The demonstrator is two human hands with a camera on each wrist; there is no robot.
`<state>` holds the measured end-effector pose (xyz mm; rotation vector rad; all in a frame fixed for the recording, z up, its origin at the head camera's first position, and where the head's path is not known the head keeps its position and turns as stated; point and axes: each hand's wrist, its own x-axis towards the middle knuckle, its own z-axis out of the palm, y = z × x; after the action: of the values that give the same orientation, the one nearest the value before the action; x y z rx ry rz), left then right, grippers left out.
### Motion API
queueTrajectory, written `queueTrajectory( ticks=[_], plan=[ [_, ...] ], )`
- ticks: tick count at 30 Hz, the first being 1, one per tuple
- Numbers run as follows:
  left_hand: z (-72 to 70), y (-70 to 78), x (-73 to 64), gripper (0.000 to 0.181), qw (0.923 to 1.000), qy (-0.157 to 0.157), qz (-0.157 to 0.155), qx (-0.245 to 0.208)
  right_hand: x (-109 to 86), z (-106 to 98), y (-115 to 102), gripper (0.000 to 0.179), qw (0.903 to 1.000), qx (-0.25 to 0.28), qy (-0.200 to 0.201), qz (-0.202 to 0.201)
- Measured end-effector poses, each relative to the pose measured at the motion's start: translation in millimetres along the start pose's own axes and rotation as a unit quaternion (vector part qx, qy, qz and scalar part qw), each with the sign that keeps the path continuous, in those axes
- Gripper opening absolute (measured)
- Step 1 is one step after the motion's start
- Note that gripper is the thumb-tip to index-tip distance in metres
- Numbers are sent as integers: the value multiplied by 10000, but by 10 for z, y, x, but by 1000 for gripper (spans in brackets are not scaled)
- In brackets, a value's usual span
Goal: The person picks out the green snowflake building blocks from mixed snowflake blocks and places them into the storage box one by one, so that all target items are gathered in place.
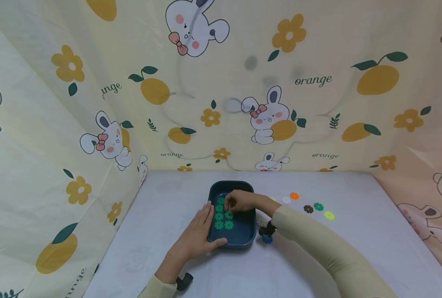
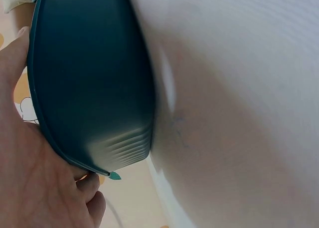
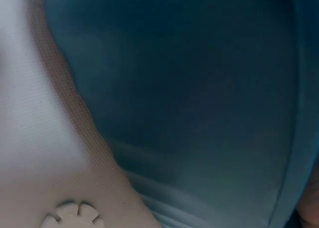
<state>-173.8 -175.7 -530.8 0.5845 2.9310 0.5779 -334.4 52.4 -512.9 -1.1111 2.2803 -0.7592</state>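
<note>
A dark blue-green tray (image 1: 243, 235) holds several green flower-shaped pieces (image 1: 219, 216) laid in two columns. My left hand (image 1: 195, 236) rests against the tray's left side with straight fingers along the rim and the thumb over the near edge. The left wrist view shows that palm against the tray's outer wall (image 2: 94, 83). Reaching in over the right rim, my right hand (image 1: 240, 201) has curled fingers pinched together at a green flower-shaped piece in the right column. Its fingers hide most of that spot. In the right wrist view the tray wall (image 3: 189, 108) fills much of the frame.
Right of the tray, loose flower-shaped pieces lie on the white table (image 1: 317, 252): orange (image 1: 294, 195), white (image 1: 286, 200), brown (image 1: 308, 209), green (image 1: 318, 206) and yellow (image 1: 329, 215). A blue piece (image 1: 267, 239) lies by the tray's right side. Patterned cloth (image 1: 221, 136) hangs behind.
</note>
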Motion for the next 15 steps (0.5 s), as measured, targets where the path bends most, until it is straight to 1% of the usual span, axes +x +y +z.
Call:
queueTrajectory(
  ticks=[6, 11, 15],
  plan=[
    [8, -5, 2, 114, 10000, 11, -31, -8, 2, 12, 8, 8, 9997, -213, 44, 133],
    [13, -5, 3, 114, 10000, 7, -21, 19, 0, 17, 27, 7, 9996, -280, 49, 93],
    [9, 1, -1, 114, 10000, 8, 2, 2, -45, -4, 24, 7, 9990, -388, 200, -19]
  ],
)
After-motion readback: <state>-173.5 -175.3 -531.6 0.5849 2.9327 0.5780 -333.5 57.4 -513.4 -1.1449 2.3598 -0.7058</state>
